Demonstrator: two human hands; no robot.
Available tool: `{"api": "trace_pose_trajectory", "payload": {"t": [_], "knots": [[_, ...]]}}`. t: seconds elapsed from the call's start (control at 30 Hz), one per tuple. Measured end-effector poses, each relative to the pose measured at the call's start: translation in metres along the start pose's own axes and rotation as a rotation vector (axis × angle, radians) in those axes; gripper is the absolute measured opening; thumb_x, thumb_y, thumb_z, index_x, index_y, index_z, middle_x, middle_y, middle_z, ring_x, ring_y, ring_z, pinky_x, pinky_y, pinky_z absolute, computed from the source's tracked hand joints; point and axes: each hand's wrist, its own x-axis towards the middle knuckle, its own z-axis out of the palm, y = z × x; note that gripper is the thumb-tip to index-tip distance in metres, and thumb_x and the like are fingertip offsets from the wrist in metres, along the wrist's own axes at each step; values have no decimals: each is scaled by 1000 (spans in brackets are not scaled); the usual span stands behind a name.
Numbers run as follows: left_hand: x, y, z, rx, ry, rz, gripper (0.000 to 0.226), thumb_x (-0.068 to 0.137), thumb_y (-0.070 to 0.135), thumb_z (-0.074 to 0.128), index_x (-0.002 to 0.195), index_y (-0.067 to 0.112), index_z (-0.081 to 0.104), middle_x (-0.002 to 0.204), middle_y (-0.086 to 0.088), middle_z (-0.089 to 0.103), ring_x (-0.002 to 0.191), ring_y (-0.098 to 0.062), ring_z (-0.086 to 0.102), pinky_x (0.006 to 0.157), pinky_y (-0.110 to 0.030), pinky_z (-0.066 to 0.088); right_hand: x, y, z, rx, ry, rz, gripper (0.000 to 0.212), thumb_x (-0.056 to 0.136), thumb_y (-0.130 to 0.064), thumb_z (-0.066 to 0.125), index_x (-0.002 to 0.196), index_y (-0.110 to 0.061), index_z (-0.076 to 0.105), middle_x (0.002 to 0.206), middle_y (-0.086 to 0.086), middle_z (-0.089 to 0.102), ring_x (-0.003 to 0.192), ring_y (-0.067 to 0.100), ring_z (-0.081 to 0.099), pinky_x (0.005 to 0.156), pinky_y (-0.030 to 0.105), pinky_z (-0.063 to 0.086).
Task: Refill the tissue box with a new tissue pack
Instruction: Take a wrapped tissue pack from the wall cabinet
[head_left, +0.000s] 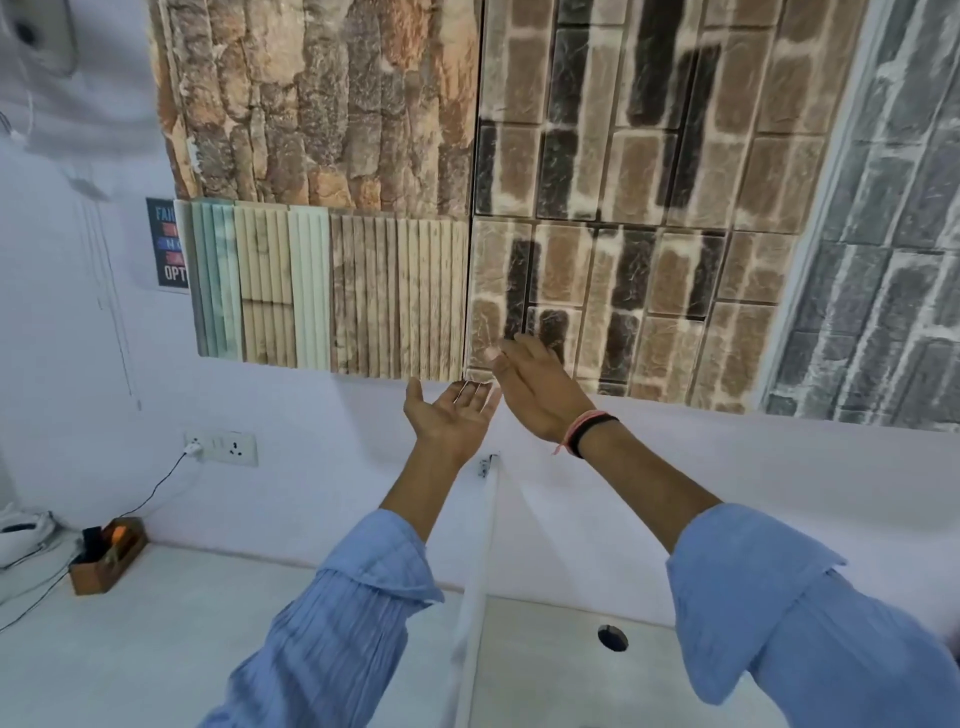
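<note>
No tissue box or tissue pack shows in the head view. Both my arms, in light blue sleeves, reach up and forward toward the wall. My left hand (452, 415) is raised palm up with fingers spread, holding nothing. My right hand (535, 387) is just to its right, fingers extended and slightly blurred, also holding nothing; a black and pink band circles its wrist. The two hands nearly touch at the fingertips, in front of the lower edge of the wall panels.
Textured stone and brick sample panels (571, 208) cover the wall ahead. A white desk (156, 649) lies below, with a cable hole (612, 637) at right and a small wooden organiser (106, 556) at left. A wall socket (223, 448) with a plugged cable sits at left.
</note>
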Motion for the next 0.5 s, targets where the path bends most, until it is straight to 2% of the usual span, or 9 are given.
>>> {"api": "trace_pose_trajectory", "payload": {"t": [0.1, 0.27, 0.33, 0.43, 0.5], "knots": [[2, 0, -2, -11, -1, -9, 81, 97, 56, 48, 152, 0, 33, 163, -20, 29, 149, -36, 33, 114, -52, 35, -1, -1, 6, -47, -13, 19, 59, 107, -51, 23, 156, -19, 31, 167, 12, 19, 156, 27, 10, 124, 47, 17], [-7, -7, -8, -32, 16, -7, 75, 100, 55, 43, 146, -4, 41, 158, -20, 37, 145, -36, 40, 102, -52, 41, -15, 2, 13, -35, 16, 22, 65, 105, -56, 20, 158, -19, 27, 170, 7, 14, 157, 22, 6, 126, 47, 14], [-22, -11, -11, -30, 13, 16, 69, 100, 54, 45, 137, -4, 50, 154, -21, 44, 141, -36, 45, 100, -51, 44, -29, 0, 14, -48, 35, 7, 66, 104, -57, 19, 159, -19, 26, 170, 6, 12, 158, 22, 5, 127, 49, 15], [-58, -22, -14, 6, -2, 67, 61, 98, 53, 51, 120, -3, 62, 138, -19, 57, 129, -34, 56, 94, -47, 52, -60, -8, 16, 7, 87, -15, 66, 104, -58, 20, 159, -22, 26, 171, 2, 9, 157, 17, 3, 127, 47, 16], [-89, -31, -18, 64, -20, 104, 56, 95, 53, 55, 108, -1, 65, 117, -16, 64, 113, -31, 64, 84, -41, 59, -87, -18, 14, 80, 139, -27, 62, 105, -54, 24, 159, -24, 27, 171, -1, 8, 157, 13, 1, 126, 38, 16]]}}
